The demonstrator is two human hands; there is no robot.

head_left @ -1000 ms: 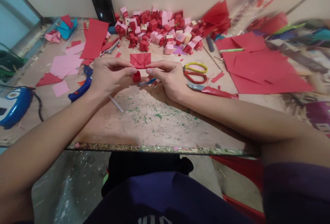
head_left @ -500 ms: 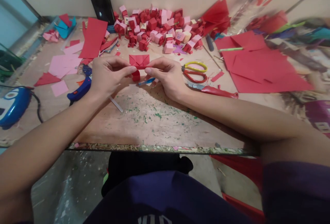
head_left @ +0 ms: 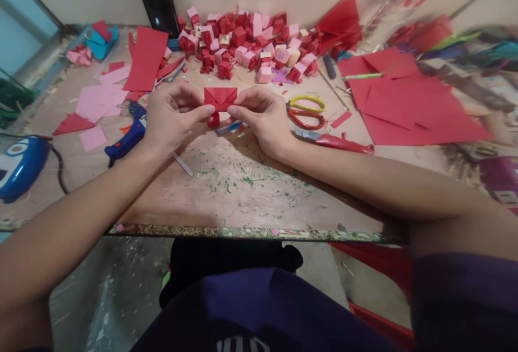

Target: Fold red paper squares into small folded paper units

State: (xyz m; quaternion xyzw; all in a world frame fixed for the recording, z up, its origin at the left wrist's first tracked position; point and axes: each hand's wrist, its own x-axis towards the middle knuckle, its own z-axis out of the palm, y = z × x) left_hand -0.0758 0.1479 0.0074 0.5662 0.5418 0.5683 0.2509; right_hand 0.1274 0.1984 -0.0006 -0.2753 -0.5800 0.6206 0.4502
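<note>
A small red folded paper with creases like an envelope is held up above the table between my two hands. My left hand pinches its left lower corner between thumb and fingers. On the opposite corner, my right hand has the same kind of pinch. Just below the paper sits a small red paper piece, partly hidden. A blue item lies under my right fingers, too covered to name. Beside my left wrist rests a blue glue gun.
Many red and pink paper cubes are heaped at the back. To the right lie scissors, a red-handled tool and red paper sheets. Pink paper and a blue corded device are at left. Green scraps litter the front.
The folded red paper has tilted so more of its lower part shows, and it has shifted slightly right. Both hands keep their pinch on it.
</note>
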